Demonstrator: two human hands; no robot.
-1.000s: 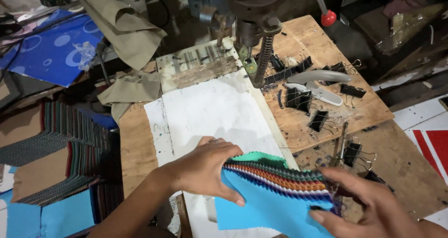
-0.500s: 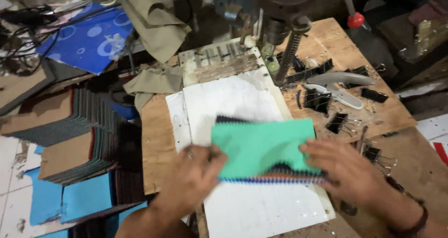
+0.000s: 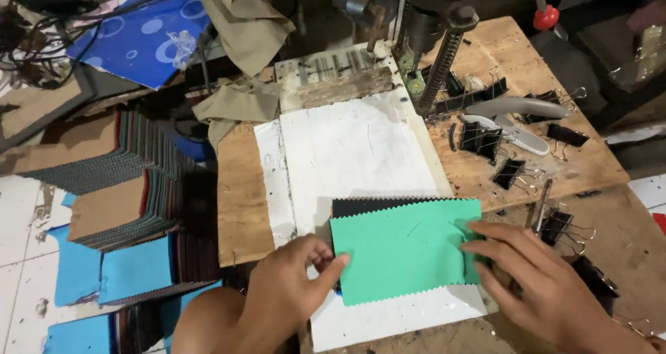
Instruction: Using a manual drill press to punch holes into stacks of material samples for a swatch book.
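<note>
A stack of fabric swatches (image 3: pixel 406 251), green on top with zigzag-cut edges, lies flat on a white sheet (image 3: pixel 347 153) on the wooden table (image 3: pixel 243 201). The left hand (image 3: pixel 284 291) pinches the stack's left edge between thumb and fingers; the right hand (image 3: pixel 538 281) rests spread fingers on its right edge. Bare white sheet lies open beyond the stack; black binder clips (image 3: pixel 510 170) and pliers (image 3: pixel 517 115) crowd the table's right side.
</note>
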